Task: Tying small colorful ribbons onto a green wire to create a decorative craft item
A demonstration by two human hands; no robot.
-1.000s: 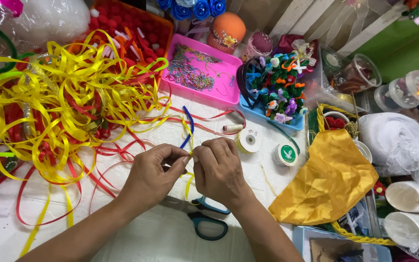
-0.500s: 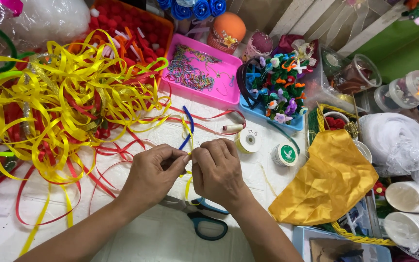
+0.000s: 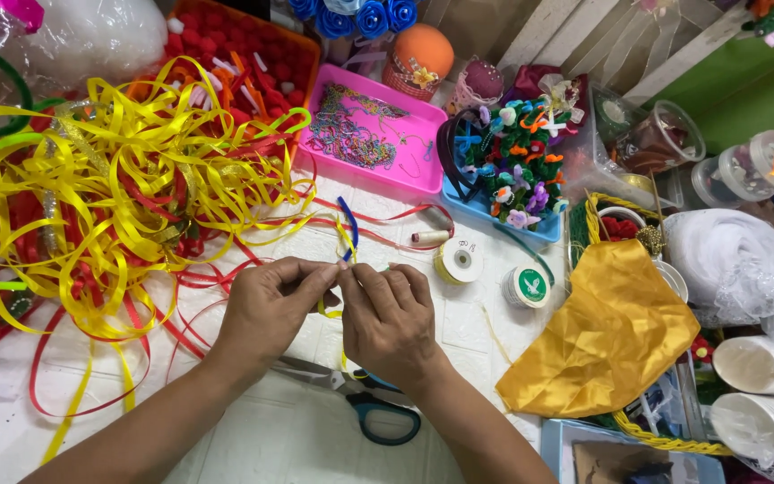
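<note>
We've got both hands mid-desk, pinching one thin yellow ribbon strip [image 3: 344, 255] between them. Left hand [image 3: 266, 305] grip: narrow, thumb and forefinger closed on the strip. Right hand [image 3: 389, 318] grip: same, fingertips closed on it right beside the left, the two hands touching at the pinch point.

Progress, as we judge it: early to middle. One strip is picked out of the pile and being worked at the fingertips, maybe folded or tied; too small to tell which. No finished piece made from this strip shows on the desk. The big yellow and red ribbon tangle [image 3: 109, 197] toward the left edge looks mostly unused, so plenty is left.

Orientation: the strip's long axis runs roughly near-to-far across the desk. The upper end rises from the pinch toward the far edge, close beside a blue strip [image 3: 349, 224]; the lower end drops between the hands toward the near edge, over the scissors [image 3: 378, 417].

Around it:
- Scissors flat on the desk just under the right wrist, blue handles toward the near edge.
- Two tape rolls [image 3: 459, 262] just right of the hands.
- Pink tray [image 3: 423, 143] toward the far edge.
- Yellow cloth [image 3: 602, 341] over a basket toward the right edge, well apart from the hands.
</note>
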